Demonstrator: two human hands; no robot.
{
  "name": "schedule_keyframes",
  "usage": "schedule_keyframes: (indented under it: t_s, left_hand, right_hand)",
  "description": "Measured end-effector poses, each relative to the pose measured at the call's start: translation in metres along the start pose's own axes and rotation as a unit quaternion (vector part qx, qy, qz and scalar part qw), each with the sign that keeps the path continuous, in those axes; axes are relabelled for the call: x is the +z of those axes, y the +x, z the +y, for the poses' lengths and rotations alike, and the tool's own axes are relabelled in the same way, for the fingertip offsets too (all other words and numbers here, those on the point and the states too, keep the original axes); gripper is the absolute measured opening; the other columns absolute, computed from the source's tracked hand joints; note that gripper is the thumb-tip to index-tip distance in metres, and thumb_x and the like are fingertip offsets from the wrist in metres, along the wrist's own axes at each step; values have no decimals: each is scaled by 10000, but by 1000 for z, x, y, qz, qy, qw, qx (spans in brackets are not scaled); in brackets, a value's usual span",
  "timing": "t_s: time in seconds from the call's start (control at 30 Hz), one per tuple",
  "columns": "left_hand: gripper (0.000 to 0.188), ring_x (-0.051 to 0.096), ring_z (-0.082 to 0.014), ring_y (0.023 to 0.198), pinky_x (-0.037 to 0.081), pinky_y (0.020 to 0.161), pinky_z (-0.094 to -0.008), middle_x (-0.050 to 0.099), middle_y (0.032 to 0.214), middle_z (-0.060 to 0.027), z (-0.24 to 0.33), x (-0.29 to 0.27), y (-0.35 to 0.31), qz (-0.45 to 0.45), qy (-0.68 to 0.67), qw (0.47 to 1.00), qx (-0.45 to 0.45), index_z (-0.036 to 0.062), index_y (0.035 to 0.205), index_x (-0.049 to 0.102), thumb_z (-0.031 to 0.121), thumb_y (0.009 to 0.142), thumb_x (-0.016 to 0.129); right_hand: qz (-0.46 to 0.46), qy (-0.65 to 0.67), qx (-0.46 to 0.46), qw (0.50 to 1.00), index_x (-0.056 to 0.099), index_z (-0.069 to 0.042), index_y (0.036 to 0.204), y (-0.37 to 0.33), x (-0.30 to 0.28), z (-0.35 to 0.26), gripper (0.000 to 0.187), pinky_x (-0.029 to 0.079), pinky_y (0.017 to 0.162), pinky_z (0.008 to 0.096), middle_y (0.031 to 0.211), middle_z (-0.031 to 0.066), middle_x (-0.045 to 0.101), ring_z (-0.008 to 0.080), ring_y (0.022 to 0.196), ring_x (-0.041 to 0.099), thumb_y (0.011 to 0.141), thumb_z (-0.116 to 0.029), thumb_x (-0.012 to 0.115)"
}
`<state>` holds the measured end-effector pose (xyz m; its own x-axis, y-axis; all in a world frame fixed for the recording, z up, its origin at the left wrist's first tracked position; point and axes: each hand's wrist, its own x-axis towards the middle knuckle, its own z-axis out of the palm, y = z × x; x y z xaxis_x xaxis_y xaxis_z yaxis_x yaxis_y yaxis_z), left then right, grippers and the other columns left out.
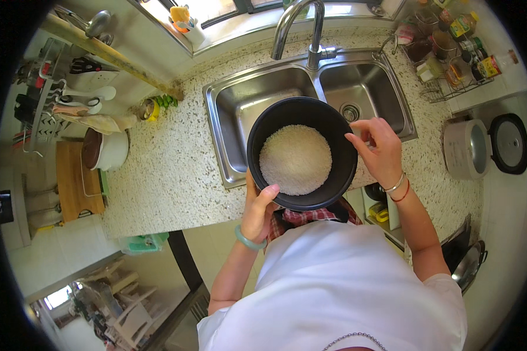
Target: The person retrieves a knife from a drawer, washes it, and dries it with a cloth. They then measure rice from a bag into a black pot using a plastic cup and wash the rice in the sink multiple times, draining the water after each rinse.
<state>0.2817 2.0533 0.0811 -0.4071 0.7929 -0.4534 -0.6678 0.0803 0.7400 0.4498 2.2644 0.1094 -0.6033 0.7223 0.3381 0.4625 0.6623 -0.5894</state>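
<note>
A black rice cooker inner pot (pixel 344 158) is held in front of me, over the near edge of the sink. White uncooked rice (pixel 295 159) lies in its bottom. My left hand (pixel 257 210) grips the pot from below left, the thumb over the rim and the other fingers mostly hidden under it. At the right rim, my right hand (pixel 380 149) pinches the edge between thumb and fingers.
Behind the pot is a two-basin steel sink (pixel 216 137) with a chrome faucet (pixel 316 35). An open rice cooker (pixel 467 149) stands at the right. A wire rack (pixel 451 90) holds bottles and jars. A white pot (pixel 112 149) and a cutting board (pixel 76 181) are at the left.
</note>
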Motion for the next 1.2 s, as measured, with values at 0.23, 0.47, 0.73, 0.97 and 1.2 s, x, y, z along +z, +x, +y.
schedule_keyframes:
  t_s: [0.23,0.47,0.73,0.97,1.2]
  left_hand:
    - [829,418,-269,1284,423,1029,-400,348,1425,-132,-10,36,5,10,-19,1000,18,139,1512,121,97,851,620]
    - [771,448,-248,1238,459,971,-402,387,1389,-97,-16,29,16,39,-43,998,-9,167,1487,201,155,847,630]
    - [359,554,-221,1090,466,914,-439,600,1177,-66,-14,-5,44,94,-87,990,-59,80,1201,545,259,891,574]
    - [540,486,-228,1165,473,917,-443,480,1289,-65,5,-10,100,68,-79,995,-11,168,1353,389,207,854,593]
    - [648,466,-238,1181,492,889,-444,420,1331,-69,6,-14,155,38,-95,994,-41,216,1403,301,188,832,606]
  right_hand:
    - [-220,74,-169,958,663,-74,891,18,53,8,189,502,712,371,930,94,592,265,863,611,730,-142,737]
    - [-265,30,-284,921,673,-136,830,28,71,4,139,502,679,364,910,52,573,238,893,588,706,-73,665]
    - [-250,77,-216,941,689,-140,876,64,86,-4,176,517,684,349,869,26,662,237,847,613,713,-77,672]
    - [-164,133,-121,970,718,-135,871,111,99,24,132,523,716,338,774,34,678,239,792,626,753,-85,685]
    - [-188,88,-160,965,708,-100,789,132,117,46,131,479,593,386,718,60,665,252,651,610,823,-224,683]
